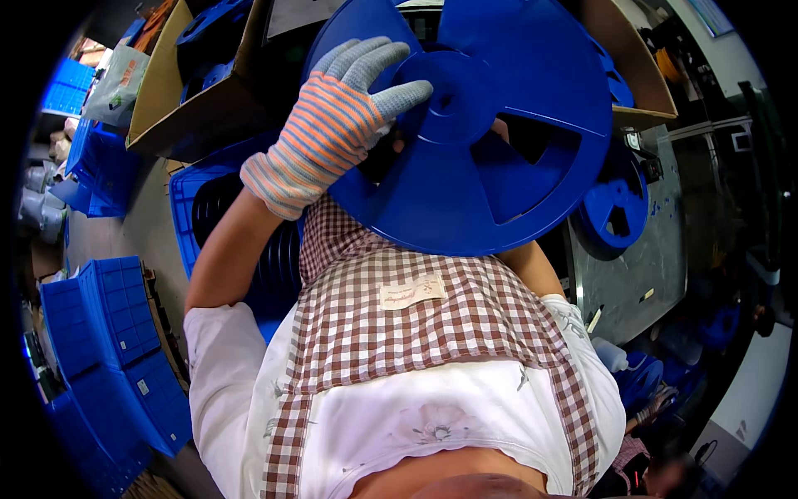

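Observation:
A large blue plastic reel (432, 195) with a round hub and cut-out windows is held up in front of my checked apron, tilted toward me. My left hand (341, 108), in a striped orange and grey knit glove, lies over the reel's left part. Its fingers stretch out and its thumb points toward the hub. Behind the reel my right hand (499, 130) supports it; only a bit of bare skin shows through a window, and the reel hides most of its fingers. My right forearm passes under the reel's lower edge.
Cardboard boxes (158, 112) with blue reels stand at the far left and right. A blue crate (181, 204) holding dark discs is beside my left arm. More reels (615, 204) lie on a grey table (657, 266) at right. Stacked blue crates (125, 316) stand left; another person (644, 466) is lower right.

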Demonstrator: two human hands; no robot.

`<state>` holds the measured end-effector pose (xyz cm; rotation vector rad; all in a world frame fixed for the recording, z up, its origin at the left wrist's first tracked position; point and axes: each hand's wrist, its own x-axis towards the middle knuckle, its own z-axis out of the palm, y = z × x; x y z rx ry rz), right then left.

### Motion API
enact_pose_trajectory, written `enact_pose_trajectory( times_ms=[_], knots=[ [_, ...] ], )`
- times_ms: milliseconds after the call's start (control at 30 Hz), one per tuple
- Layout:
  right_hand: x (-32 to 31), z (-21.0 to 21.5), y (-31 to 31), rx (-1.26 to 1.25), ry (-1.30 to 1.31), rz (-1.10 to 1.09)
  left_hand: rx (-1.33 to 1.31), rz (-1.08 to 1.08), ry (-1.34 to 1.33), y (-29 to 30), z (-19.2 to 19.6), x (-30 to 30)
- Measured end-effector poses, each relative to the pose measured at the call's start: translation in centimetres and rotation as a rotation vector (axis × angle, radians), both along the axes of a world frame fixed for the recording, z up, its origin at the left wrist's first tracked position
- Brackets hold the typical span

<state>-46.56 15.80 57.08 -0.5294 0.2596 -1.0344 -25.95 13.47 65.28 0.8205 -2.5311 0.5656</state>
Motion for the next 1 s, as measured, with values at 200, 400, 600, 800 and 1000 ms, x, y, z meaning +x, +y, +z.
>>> enact_pose_trajectory(
  times_ms=[200,400,600,800,1000],
  knots=[
    [-0.7,-0.1,0.1,-0.084,0.098,-0.052,1.052,0.052,0.922,5.8,-2.7,-0.7],
    [-0.6,-0.6,-1.2,-0.282,0.386,-0.221,1.758,0.055,1.18,6.0,-2.4,-2.4],
    [0.8,-0.9,-2.4,-0.971,0.911,-0.585,1.916,-0.305,1.407,3.8,-4.6,-0.7],
    [1.1,1.1,-1.6,-1.082,1.171,-0.63,1.786,-0.362,1.55,3.6,-4.8,1.1],
    [0.6,1.5,-1.8,-0.74,1.051,-0.57,1.577,-0.335,1.654,4.0,-5.2,1.2]
  ],
)
